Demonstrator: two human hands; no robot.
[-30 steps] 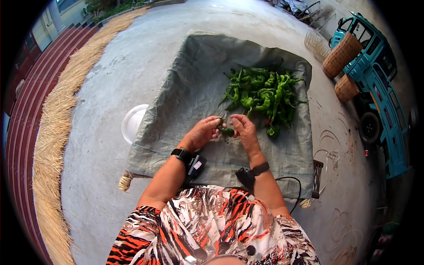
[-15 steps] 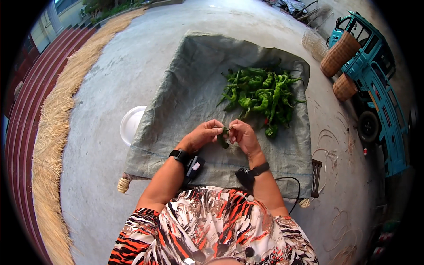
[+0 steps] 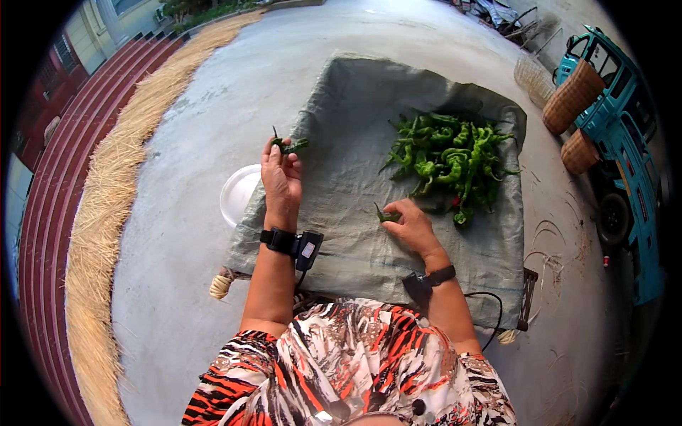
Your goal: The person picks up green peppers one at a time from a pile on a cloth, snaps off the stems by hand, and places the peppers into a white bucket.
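My left hand (image 3: 283, 181) is raised over the left edge of the grey woven sheet, beside the white round basin. Its fingers are closed on a green chili pepper (image 3: 293, 146), whose thin tip or stem points up past the thumb. Lower and to the right, my right hand (image 3: 414, 228) is held over the sheet, thumb and fingers pinching a second, smaller green chili pepper (image 3: 388, 215); part of it is hidden by the fingers. A heap of green chili peppers (image 3: 455, 156) lies on the far right of the sheet (image 3: 344, 184), with a bit of red at its near side.
Left of the sheet, the white basin (image 3: 229, 199) is partly covered by its edge. A black cable (image 3: 499, 305) loops near my right forearm. Straw (image 3: 106, 192) lines red steps (image 3: 53, 184) at left. Wicker baskets (image 3: 574, 96) stand beside a teal truck (image 3: 632, 153) at right.
My hands, together on one pepper before, have parted. The left has moved up and left with a pepper, while the right stays near the heap with a small one. The view has shifted slightly.
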